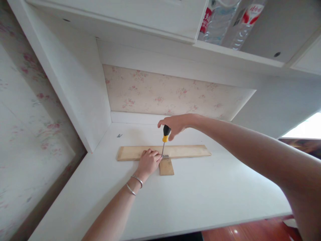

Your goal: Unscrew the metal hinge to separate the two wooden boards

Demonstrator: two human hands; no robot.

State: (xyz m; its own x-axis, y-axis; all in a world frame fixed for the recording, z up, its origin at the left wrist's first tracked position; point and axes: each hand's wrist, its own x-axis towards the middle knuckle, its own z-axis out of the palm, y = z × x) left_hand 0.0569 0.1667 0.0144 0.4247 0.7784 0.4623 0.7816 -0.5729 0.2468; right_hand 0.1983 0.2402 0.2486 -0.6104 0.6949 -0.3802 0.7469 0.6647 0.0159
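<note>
A long wooden board (190,151) lies across the white desk (200,194), and a short wooden piece (166,167) butts against its near edge. A small metal bracket (165,156) sits at the joint. My right hand (175,124) grips the black and yellow handle of a screwdriver (165,133), held upright with its tip down at the bracket. My left hand (148,162) rests on the long board just left of the joint, fingers pinched by the screwdriver tip. Whether they hold a screw is too small to tell. Two bangles circle the left wrist.
A small dark item, perhaps a screw (119,135), lies on the desk at the back left. White side panels and floral wallpaper (170,93) close in the alcove. Water bottles (220,20) stand on the shelf above. The desk's front edge meets red floor (245,231) at the lower right.
</note>
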